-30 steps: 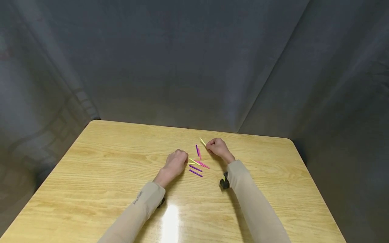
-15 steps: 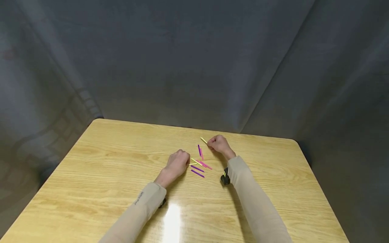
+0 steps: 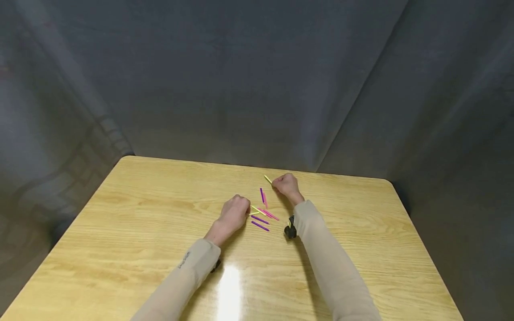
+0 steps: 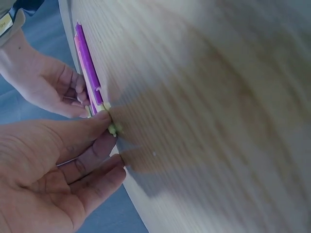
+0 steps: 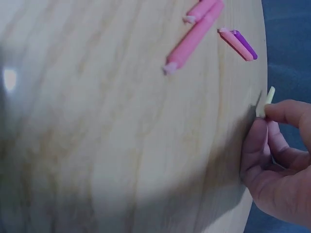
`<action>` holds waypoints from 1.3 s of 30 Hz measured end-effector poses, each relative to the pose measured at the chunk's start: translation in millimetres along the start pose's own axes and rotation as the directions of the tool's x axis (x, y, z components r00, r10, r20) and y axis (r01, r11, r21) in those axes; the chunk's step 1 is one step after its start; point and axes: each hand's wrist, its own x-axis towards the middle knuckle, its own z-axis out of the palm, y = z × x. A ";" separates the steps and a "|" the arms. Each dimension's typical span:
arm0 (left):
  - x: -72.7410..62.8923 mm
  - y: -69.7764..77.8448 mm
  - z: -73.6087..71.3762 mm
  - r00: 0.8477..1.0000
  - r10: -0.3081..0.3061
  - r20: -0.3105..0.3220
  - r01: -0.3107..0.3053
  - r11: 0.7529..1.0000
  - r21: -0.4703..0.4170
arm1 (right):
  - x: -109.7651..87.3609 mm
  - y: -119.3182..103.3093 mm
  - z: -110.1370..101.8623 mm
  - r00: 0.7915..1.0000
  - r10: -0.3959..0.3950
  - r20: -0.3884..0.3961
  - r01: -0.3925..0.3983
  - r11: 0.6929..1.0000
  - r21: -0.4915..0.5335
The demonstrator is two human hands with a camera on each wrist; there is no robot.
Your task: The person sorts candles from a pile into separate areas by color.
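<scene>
Thin candles in yellow, pink and purple lie loosely about the middle of the table in the head view. My left hand (image 3: pixel 234 211) rests at their left side, its thumb and finger pinching the end of a yellow candle (image 4: pixel 112 130) at the tabletop. Farther back, my right hand (image 3: pixel 287 184) pinches another yellow candle (image 3: pixel 267 179), which sticks out to the far left of the fingers. Between the hands are a purple candle (image 3: pixel 262 195) beside a pink candle (image 5: pixel 236 44). Nearer me, pink candles (image 5: pixel 194 39) cross close to a yellow one, above two purple candles (image 3: pixel 260 226).
The wooden table (image 3: pixel 132 223) has rounded far corners. Behind it and at both sides hang dark grey curtains (image 3: pixel 225 89). A black wrist camera (image 3: pixel 290 228) sits under the right sleeve. Bright glare (image 3: pixel 229 290) shows near the front.
My right hand has shifted slightly farther back with the yellow candle. My left hand has stayed at nearly the same spot, and the loose candles lie as before.
</scene>
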 end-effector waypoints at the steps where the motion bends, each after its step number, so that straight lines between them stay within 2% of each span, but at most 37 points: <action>1: 0.4 0.4 0.1 1.000 -0.005 0.003 0.005 1.000 -0.002 | -0.5 -0.2 0.0 1.000 0.011 -0.004 -0.011 1.000 0.024; 6: -0.6 1.4 0.8 0.998 -0.041 0.041 0.042 0.999 -0.024 | -1.4 1.4 0.3 0.998 0.055 0.008 -0.055 0.993 0.103; 10: 0.0 -0.5 0.4 0.996 -0.066 0.062 0.072 0.993 -0.098 | 2.1 4.6 -0.2 0.997 0.073 0.036 -0.077 0.987 0.141; 14: 3.8 -1.8 -2.0 0.994 -0.077 0.082 0.092 0.975 -0.202 | 5.9 6.3 -1.5 0.996 0.067 0.057 -0.074 0.987 0.145; 18: 8.3 -3.2 -4.0 0.991 -0.075 0.110 0.106 0.947 -0.303 | 7.3 6.5 -3.8 0.996 0.060 0.061 -0.069 0.987 0.145; 21: 10.4 -5.9 -3.5 0.983 -0.087 0.163 0.146 0.909 -0.390 | 7.5 8.3 -4.4 0.995 0.071 0.064 -0.080 0.985 0.154; 25: 13.1 -11.7 -1.7 0.960 -0.130 0.249 0.237 0.850 -0.470 | 8.0 11.5 -3.2 0.996 0.076 0.056 -0.083 0.987 0.139; 31: 15.2 -19.6 0.7 0.940 -0.181 0.288 0.314 0.787 -0.530 | 10.6 14.8 -1.1 0.998 0.056 0.039 -0.060 0.992 0.110; 33: 15.8 -21.5 1.4 0.928 -0.198 0.316 0.351 0.748 -0.564 | 10.9 14.6 -1.0 0.998 0.058 0.040 -0.062 0.992 0.114; 37: 17.3 -25.3 1.3 0.897 -0.220 0.384 0.428 0.651 -0.627 | 10.5 13.5 -1.5 0.997 0.064 0.038 -0.068 0.991 0.113; 39: 18.4 -27.2 1.3 0.884 -0.226 0.409 0.455 0.617 -0.642 | 10.2 12.9 -1.8 0.997 0.061 0.040 -0.065 0.992 0.109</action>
